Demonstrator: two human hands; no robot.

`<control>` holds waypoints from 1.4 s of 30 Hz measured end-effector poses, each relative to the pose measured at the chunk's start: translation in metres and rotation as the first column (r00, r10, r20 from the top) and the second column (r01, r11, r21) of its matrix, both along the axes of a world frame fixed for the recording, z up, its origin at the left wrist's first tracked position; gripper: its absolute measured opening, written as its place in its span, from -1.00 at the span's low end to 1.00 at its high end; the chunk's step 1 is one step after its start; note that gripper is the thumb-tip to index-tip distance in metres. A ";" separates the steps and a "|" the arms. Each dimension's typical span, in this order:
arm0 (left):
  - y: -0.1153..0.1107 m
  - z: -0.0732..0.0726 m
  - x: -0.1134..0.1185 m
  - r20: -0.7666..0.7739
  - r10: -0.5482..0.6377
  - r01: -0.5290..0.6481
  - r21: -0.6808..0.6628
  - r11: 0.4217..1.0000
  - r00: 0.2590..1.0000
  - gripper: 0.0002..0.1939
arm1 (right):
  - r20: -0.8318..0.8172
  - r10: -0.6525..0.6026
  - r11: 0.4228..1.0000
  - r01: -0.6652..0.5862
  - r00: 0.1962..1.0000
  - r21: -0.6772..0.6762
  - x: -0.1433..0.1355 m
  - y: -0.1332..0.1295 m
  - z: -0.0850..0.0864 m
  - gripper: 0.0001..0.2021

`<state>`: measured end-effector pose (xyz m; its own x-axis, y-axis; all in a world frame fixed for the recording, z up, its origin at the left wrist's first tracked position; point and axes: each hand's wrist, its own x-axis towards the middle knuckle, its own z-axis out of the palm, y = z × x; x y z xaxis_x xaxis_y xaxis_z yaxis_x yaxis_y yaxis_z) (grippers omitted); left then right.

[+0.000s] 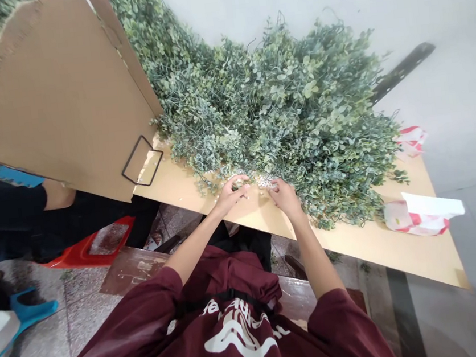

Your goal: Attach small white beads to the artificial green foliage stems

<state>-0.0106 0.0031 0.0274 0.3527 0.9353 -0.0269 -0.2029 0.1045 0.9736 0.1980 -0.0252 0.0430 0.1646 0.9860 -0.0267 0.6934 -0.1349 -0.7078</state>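
Both hands are at the front edge of the bench (426, 248), near the middle of its visible length, with a scatter of small white pieces (264, 181) on the surface between them. The left hand (232, 195) is curled, thumb and forefinger curved toward each other with a narrow gap, and a few white bits show by the fingertips; whether it grips any of them I cannot tell. The right hand (285, 197) has its fingers drawn close together at the right side of the scatter, and what, if anything, is pinched there cannot be made out. Just behind both hands, a large heap of green leafy stems (272, 100) covers the bench toward its back edge, its lower sprigs spilling toward the front edge beside the right hand. Toward the right end of the bench lie two red-and-white packets, one (423, 217) nearer the front edge and the other (413, 140) nearer the back. A dark strip with holes (404, 72) sticks out from behind the heap. To the left, a big torn-edged cardboard sheet (66, 100) stands tilted, a black wire frame (132, 154) at its lower right corner; another person's hand (58, 194) is under its lower edge
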 end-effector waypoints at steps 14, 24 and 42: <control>0.008 -0.005 -0.005 0.284 0.034 0.020 -0.185 0.983 0.958 -0.65 | 0.050 -0.017 0.999 0.014 0.999 0.043 -0.011 -0.008 0.011 -0.84; 0.013 0.003 -0.019 0.593 0.005 0.175 -0.246 0.953 0.805 -0.83 | -0.617 0.148 0.963 -0.254 0.773 -0.088 -0.038 -0.019 0.007 -0.69; 0.012 0.007 -0.025 0.678 0.086 0.218 -0.350 0.911 0.730 -0.83 | -0.505 0.044 0.996 0.005 0.862 0.094 -0.027 0.001 0.026 -0.78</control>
